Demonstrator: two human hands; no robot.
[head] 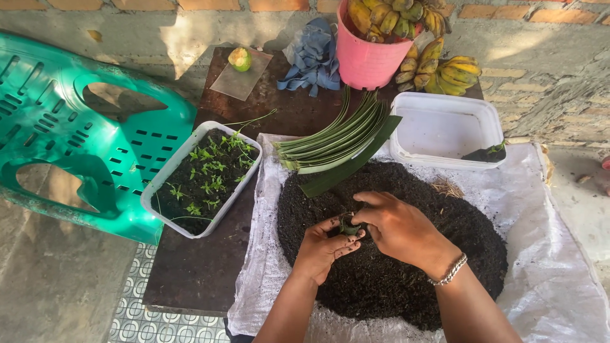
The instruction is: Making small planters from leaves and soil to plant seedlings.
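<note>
Both hands meeting mid-frame over the soil heap (394,279). Left hand (323,249) and right hand (397,227) with fingers curled shut around 1 small green leaf cup (348,226), pinched between fingertips just above the dirt. Looks light, thin and bendy, probably easy to tear or unroll, so best held by the rolled sides with gentle pressure, not squeezed flat. Bundle of long leaf strips (337,136) above centre, seedling tray (202,178) to the left on the dark desk (190,273), white tub (445,130) upper right, pink bucket (365,57) with bananas (438,67) up top.
</note>
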